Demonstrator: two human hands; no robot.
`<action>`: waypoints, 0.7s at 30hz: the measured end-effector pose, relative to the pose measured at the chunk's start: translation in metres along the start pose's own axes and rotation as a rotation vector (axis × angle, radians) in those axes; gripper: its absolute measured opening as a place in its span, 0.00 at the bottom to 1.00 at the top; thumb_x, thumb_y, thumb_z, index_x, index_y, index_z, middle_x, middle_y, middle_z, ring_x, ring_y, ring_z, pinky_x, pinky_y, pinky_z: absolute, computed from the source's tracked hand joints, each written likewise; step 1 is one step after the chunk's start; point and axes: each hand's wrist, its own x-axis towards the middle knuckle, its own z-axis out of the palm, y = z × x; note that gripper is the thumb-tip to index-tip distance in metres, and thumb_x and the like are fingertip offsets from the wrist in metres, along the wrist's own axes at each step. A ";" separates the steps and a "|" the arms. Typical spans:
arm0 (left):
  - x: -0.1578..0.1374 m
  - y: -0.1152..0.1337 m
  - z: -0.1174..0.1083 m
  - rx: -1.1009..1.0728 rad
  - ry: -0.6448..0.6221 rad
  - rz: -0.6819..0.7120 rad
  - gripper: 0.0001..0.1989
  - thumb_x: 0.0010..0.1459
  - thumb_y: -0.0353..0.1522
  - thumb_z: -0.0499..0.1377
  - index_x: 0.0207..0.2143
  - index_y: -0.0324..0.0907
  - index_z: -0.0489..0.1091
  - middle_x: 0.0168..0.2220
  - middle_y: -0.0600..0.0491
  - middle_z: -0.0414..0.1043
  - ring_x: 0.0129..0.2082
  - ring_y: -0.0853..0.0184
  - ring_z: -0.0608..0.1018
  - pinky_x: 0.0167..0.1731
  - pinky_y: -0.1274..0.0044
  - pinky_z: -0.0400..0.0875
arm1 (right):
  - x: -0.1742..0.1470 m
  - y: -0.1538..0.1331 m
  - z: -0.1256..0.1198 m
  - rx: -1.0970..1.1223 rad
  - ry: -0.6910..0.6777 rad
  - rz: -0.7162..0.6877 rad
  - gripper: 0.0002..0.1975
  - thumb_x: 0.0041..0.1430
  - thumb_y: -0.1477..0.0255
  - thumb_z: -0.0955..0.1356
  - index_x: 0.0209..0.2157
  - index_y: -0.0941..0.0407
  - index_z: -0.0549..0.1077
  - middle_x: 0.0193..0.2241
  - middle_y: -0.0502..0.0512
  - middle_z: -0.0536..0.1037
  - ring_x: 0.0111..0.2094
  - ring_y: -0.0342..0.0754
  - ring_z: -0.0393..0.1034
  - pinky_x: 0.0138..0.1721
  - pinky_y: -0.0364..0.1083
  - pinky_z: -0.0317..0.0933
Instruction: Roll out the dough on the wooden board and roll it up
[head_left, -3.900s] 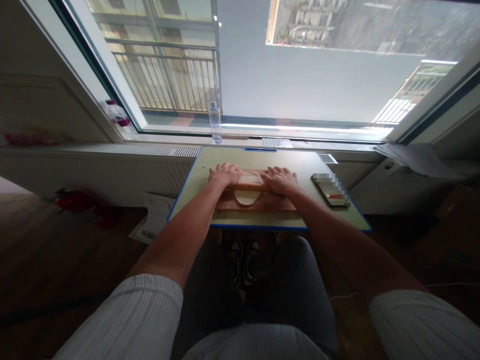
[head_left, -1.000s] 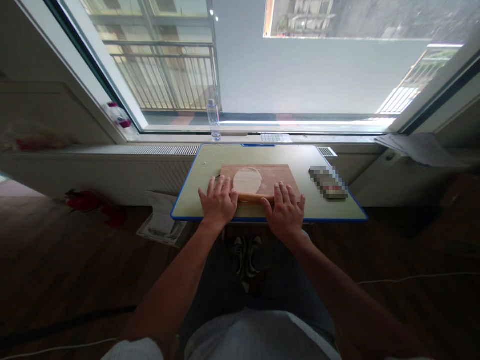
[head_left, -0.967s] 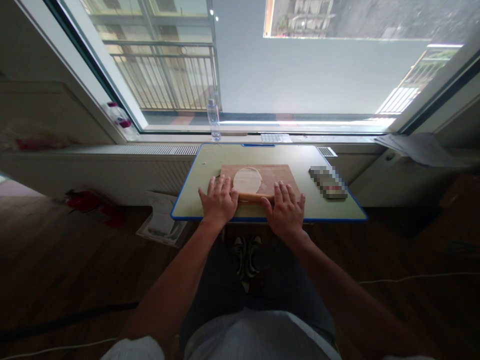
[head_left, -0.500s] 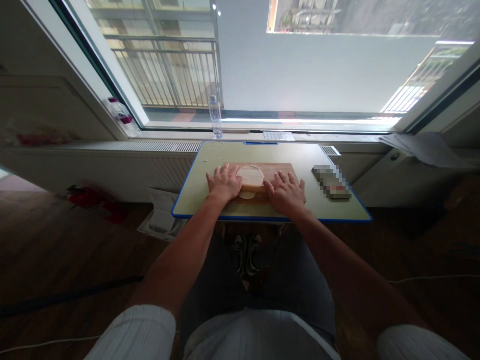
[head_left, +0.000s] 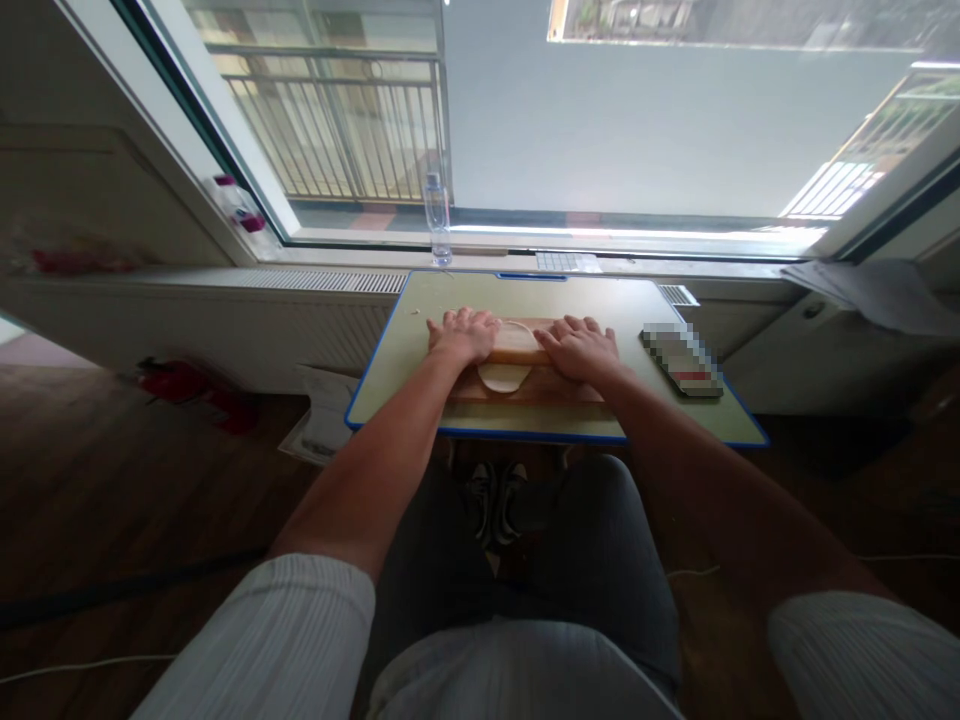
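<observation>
On a wooden board [head_left: 562, 388] lies a round sheet of pale dough [head_left: 504, 378]. Across the dough runs a light wooden rolling pin [head_left: 521, 355]; dough shows both in front of it and behind it. My left hand [head_left: 463, 334] rests palm down over the pin's left part, its fingers stretched forward. Over the right part lies my right hand [head_left: 581, 345], also palm down, fingers reaching forward and slightly bent. Both hands press from above rather than wrapping round the pin. The pin's ends are hidden beneath them.
The board sits on a small blue-edged table [head_left: 390, 350]. To the right lies a pixelated flat object [head_left: 682, 360]. A clear bottle [head_left: 437, 220] stands on the sill behind, beside a white keyboard-like object [head_left: 568, 262]. A red fire extinguisher [head_left: 196, 393] is on the floor at left.
Both hands and the rolling pin have moved forward, away from me, over the dough. More dough shows on the near side of the pin. The view has shifted slightly.
</observation>
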 end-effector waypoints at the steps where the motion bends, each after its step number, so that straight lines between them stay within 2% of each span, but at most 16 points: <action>1: 0.004 0.000 0.000 -0.004 0.011 0.002 0.35 0.72 0.53 0.37 0.72 0.57 0.65 0.79 0.49 0.54 0.76 0.45 0.58 0.73 0.40 0.45 | 0.004 0.001 -0.001 0.001 -0.012 -0.009 0.37 0.76 0.46 0.50 0.69 0.50 0.70 0.72 0.64 0.67 0.70 0.69 0.58 0.68 0.73 0.52; 7: 0.022 0.001 0.002 -0.004 0.161 0.025 0.32 0.74 0.50 0.39 0.66 0.53 0.72 0.73 0.44 0.66 0.72 0.46 0.65 0.72 0.41 0.49 | 0.033 0.007 0.003 0.037 -0.009 0.011 0.37 0.75 0.43 0.51 0.70 0.47 0.69 0.73 0.62 0.67 0.71 0.68 0.57 0.68 0.71 0.51; 13: 0.042 0.003 -0.001 0.009 0.093 -0.024 0.32 0.74 0.48 0.41 0.65 0.47 0.74 0.70 0.39 0.69 0.69 0.43 0.69 0.69 0.41 0.56 | 0.062 0.010 0.006 0.110 -0.004 0.090 0.42 0.72 0.41 0.55 0.68 0.57 0.73 0.72 0.67 0.68 0.70 0.68 0.59 0.71 0.67 0.49; 17: 0.054 0.005 -0.003 -0.003 0.171 -0.056 0.32 0.75 0.46 0.40 0.62 0.43 0.76 0.68 0.38 0.71 0.67 0.45 0.71 0.68 0.45 0.59 | 0.074 0.010 0.005 0.123 0.028 0.111 0.41 0.72 0.42 0.56 0.63 0.59 0.78 0.67 0.70 0.74 0.67 0.70 0.63 0.68 0.69 0.53; 21: 0.061 0.006 -0.003 0.009 0.194 -0.080 0.31 0.76 0.47 0.40 0.61 0.44 0.76 0.67 0.40 0.73 0.66 0.48 0.71 0.68 0.51 0.60 | 0.081 0.010 0.004 0.120 0.065 0.118 0.40 0.73 0.43 0.55 0.57 0.60 0.81 0.62 0.73 0.78 0.64 0.70 0.66 0.65 0.69 0.55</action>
